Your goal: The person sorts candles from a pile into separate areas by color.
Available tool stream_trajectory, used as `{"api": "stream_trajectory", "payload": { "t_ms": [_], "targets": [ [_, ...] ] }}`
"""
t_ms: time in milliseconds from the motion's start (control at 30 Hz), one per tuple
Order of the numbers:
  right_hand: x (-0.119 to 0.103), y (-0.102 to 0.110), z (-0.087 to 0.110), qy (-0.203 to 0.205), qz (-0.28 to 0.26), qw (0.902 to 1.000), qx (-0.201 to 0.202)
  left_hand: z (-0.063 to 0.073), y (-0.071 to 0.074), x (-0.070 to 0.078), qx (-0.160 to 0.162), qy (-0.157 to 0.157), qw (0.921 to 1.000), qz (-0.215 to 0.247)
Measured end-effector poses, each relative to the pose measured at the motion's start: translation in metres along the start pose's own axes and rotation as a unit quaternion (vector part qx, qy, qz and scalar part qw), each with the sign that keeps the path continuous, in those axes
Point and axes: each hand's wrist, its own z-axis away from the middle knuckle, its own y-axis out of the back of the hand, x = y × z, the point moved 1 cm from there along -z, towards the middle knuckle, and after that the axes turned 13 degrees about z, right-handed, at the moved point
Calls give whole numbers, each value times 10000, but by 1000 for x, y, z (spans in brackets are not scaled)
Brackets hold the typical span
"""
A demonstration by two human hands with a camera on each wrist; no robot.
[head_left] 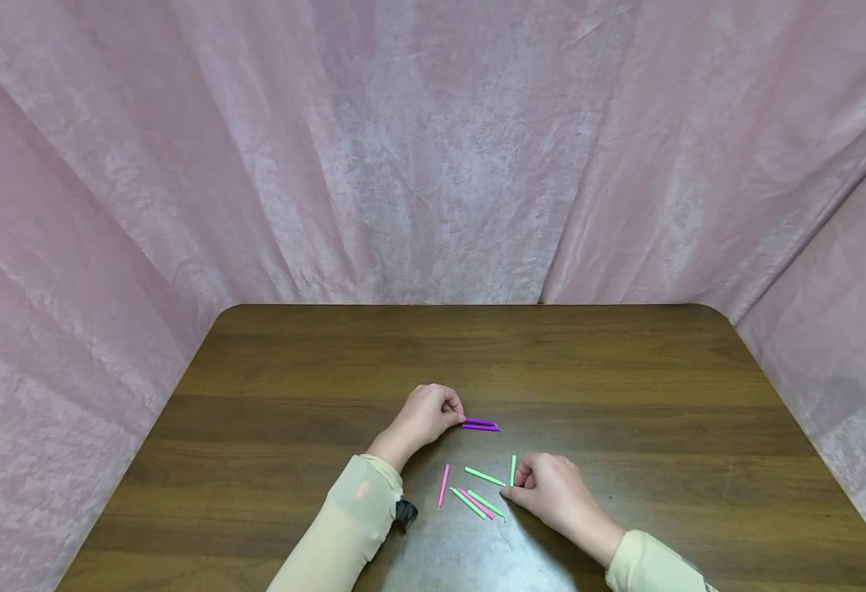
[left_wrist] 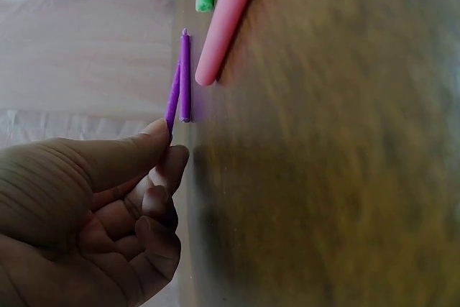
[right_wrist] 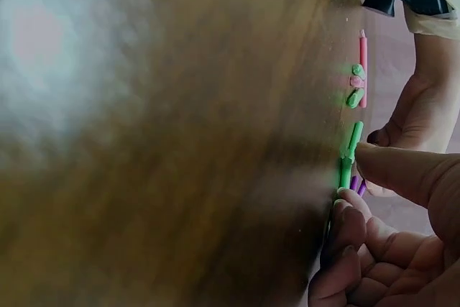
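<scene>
Left hand (head_left: 419, 418) pinches left end of one purple stick (left_wrist: 174, 95) between fingers; stick runs right from fingertips, long axis roughly crosswise on desk (head_left: 292, 378). Second purple stick (left_wrist: 185, 80) close alongside. Right hand (head_left: 557, 493) well nearer green stick (head_left: 513, 470): lies just left of bent fingers, long axis pointing away from person. Cannot tell whether right fingers grip it.

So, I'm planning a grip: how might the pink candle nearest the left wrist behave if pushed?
The pink candle looks round, so it may roll. Being thin, it's probably light; its straight shape suggests stiffness.
</scene>
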Motion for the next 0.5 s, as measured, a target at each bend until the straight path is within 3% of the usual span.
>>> {"api": "stream_trajectory", "payload": {
  "t_ms": [267, 500],
  "targets": [
    [-2, -3, -1, -32, 333, 9994, 24, 1, -2, 0, -25, -5, 10000, -96],
    [-1, -2, 1, -137, 270, 9995, -26, 1, -4, 0, -46, -77, 9998, -184]
  ]
}}
